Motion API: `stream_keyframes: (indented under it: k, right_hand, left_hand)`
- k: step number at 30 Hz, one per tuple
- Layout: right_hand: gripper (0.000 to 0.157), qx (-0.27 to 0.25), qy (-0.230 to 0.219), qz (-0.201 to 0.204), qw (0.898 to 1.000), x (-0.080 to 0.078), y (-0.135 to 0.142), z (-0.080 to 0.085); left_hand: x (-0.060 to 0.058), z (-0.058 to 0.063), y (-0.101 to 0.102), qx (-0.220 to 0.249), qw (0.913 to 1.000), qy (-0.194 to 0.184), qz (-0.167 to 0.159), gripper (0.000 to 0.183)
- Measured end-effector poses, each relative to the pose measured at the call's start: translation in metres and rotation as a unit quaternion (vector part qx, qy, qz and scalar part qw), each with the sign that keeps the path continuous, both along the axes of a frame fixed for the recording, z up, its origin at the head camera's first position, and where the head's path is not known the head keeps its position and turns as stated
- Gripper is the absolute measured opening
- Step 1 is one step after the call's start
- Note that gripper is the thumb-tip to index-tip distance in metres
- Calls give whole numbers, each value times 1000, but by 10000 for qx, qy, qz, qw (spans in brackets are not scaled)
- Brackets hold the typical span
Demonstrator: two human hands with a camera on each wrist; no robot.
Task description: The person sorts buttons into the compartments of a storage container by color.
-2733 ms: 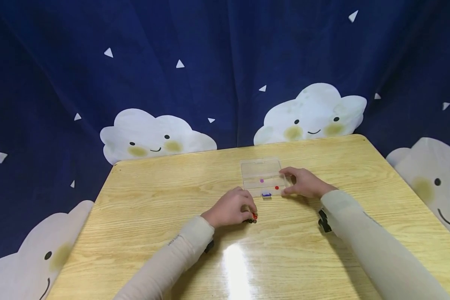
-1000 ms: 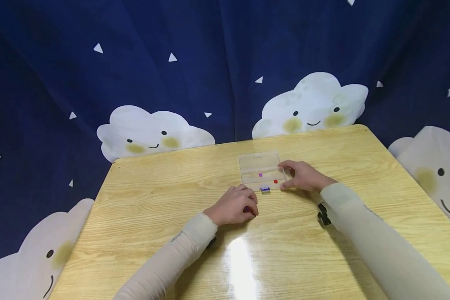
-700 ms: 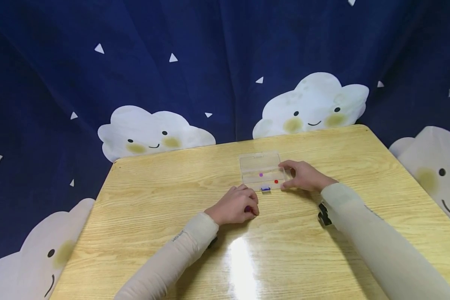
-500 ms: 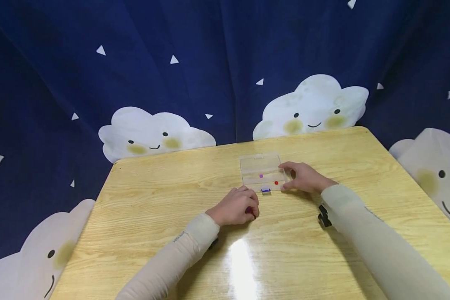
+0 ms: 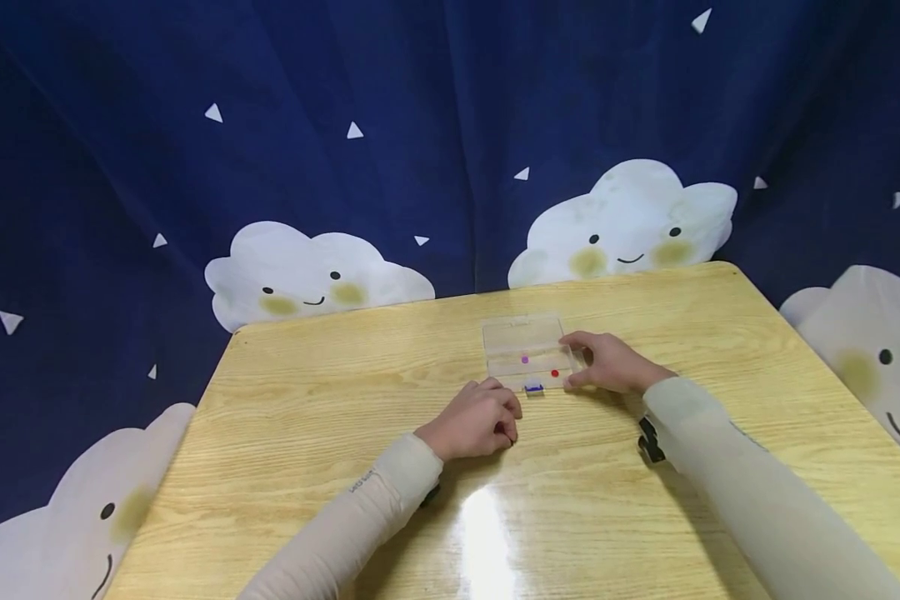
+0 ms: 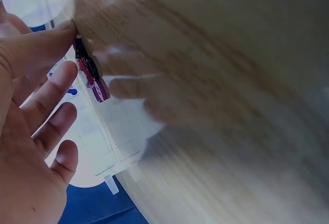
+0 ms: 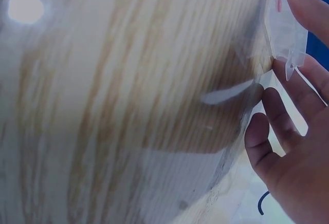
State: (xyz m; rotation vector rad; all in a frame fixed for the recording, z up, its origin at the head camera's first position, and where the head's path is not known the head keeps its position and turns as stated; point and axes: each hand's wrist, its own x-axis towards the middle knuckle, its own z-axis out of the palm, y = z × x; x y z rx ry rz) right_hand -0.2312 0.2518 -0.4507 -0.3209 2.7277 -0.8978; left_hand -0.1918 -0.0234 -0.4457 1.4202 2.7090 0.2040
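Note:
A clear plastic box [image 5: 525, 354] lies with its lid raised on the table. My right hand [image 5: 613, 362] grips its right end, the thumb at the near side and a finger at the far side. Inside the box show a purple round piece [image 5: 525, 360] and a red round piece [image 5: 555, 373]. My left hand [image 5: 476, 421] is low over the table just in front of the box, fingers bent down. In the left wrist view, small dark red and black pieces [image 6: 91, 72] lie by its thumb and fingertips. Whether any is pinched cannot be seen.
A small blue-marked piece [image 5: 533, 389] sits at the box's front edge. The wooden table [image 5: 307, 408] ends at the back against a dark blue curtain [image 5: 465, 150] with white clouds. Light glares off the table in front of my left hand.
The red and black pieces seen by my left fingertips earlier are now mostly covered by that hand in the head view. My right hand keeps its hold on the box. The head view shifted slightly.

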Motion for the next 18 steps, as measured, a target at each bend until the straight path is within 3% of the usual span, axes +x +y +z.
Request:
stream_keyframes:
  k: [6, 10, 18]
  right_hand:
    - [73, -123, -65, -15, 9999, 1, -2, -1]
    - [73, -147, -51, 50, 9999, 3, -3, -2]
    - [74, -30, 53, 84, 9999, 1, 0, -2]
  left_hand:
    - [1, 1, -4, 103, 9999, -44, 55, 5]
    - [2, -2, -8, 617, 9965, -532, 181, 6]
    - [-6, 6, -15, 1688, 9691, -1651, 707, 7]
